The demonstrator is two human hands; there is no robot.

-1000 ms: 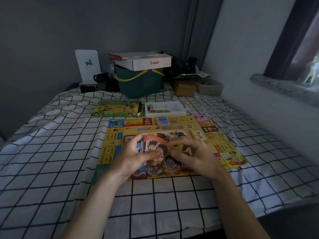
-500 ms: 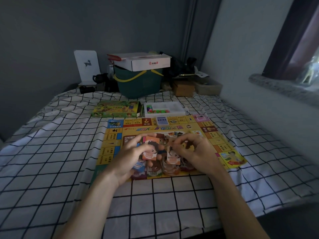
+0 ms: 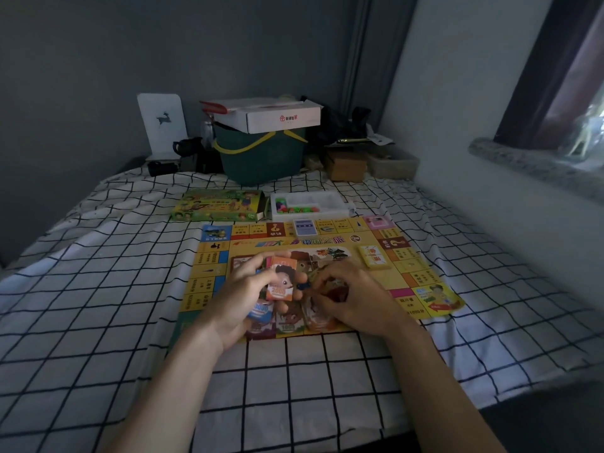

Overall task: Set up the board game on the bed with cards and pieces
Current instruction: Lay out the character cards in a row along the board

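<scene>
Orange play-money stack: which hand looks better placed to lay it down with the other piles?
Probably the left hand. Its fingers already hold the orange play-money stack just above the piles on the board. The right hand is busy, fingers curled on the piles beside it.

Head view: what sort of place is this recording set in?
Probably a bedroom: a bed with a checked sheet, a window ledge at right, and household clutter like a green basket against the wall.

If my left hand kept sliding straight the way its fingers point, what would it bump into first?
Probably the right hand: the left hand, gripping an orange paper play-money stack, points rightward across the yellow game board toward it. Depth is uncertain.
</scene>
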